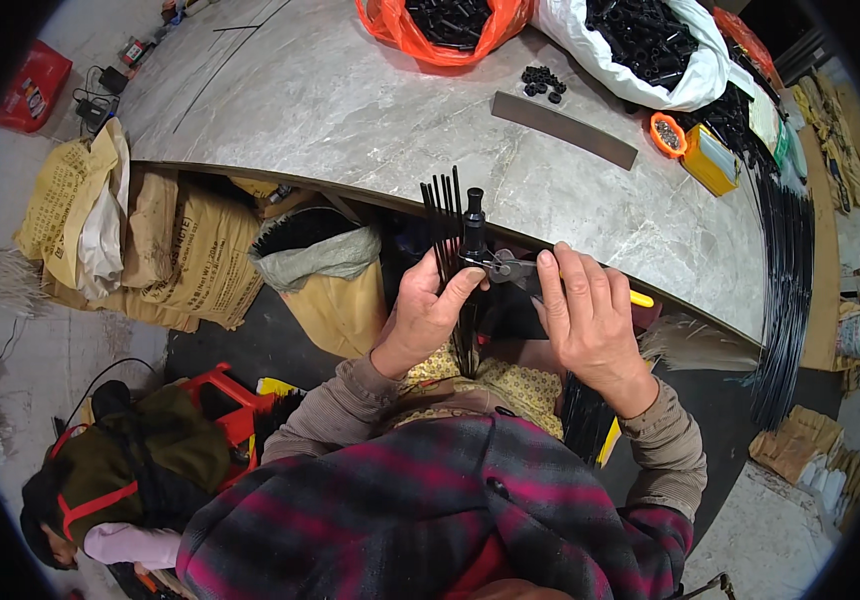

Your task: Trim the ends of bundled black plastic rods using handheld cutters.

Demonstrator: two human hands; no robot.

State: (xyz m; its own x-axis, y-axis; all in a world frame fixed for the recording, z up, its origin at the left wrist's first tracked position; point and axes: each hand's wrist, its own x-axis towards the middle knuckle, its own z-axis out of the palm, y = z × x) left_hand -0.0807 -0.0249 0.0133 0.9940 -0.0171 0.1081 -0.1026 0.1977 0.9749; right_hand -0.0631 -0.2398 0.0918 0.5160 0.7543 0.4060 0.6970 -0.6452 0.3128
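My left hand (430, 305) is closed around a bundle of thin black rods (445, 215) that stick up past its fingers and run down toward my lap. Beside the rods stands a black tubular fitting (474, 225) with a narrow knobbed top, its lower end by my left thumb. In my right hand (590, 325) is a plier-like tool (513, 270) with a rounded grey metal head and a yellow handle (641, 299). Its head meets the base of the fitting near the left thumb tip. My right fingers partly hide the tool.
Across the front lies a grey marbled table (350, 100). On it are a red bag (378, 35) and a white bag (705, 75) of black parts, a metal strip (562, 130), an orange cup (666, 135) and a yellow box (710, 160). Black rods (785, 270) hang at right. Another person (140, 470) is at lower left.
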